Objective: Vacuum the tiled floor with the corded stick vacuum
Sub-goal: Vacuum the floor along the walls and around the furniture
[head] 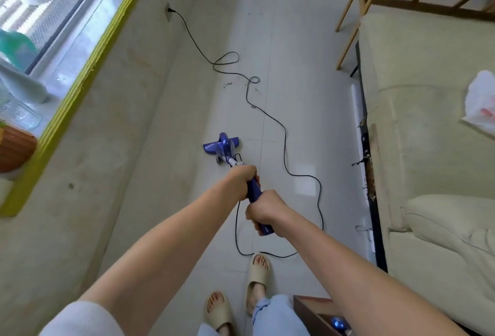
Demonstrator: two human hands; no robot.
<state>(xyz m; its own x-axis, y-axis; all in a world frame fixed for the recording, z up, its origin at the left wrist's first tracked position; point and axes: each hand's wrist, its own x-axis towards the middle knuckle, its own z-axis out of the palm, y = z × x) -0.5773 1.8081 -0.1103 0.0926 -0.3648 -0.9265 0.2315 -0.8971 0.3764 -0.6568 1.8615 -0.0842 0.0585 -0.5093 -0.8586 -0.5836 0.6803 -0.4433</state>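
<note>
A blue corded stick vacuum [224, 148] stands on the pale tiled floor [292, 54], its wide head flat on the tiles ahead of me. My left hand [241, 180] grips the blue handle higher up the stick. Just behind it my right hand [265, 211] holds the handle's end. The black cord [285, 132] snakes in loops from the handle across the floor to a wall socket [168, 11]. Small dark bits of dirt [229, 84] lie on the tiles beyond the vacuum head.
A cream sofa [428, 126] with a white plastic bag [482, 100] fills the right side. A wooden table frame [356, 6] stands at the back right. The wall and yellow-edged windowsill [80, 89] run along the left. My feet in beige slippers [258, 274] stand below; a brown box [316, 314] sits nearby.
</note>
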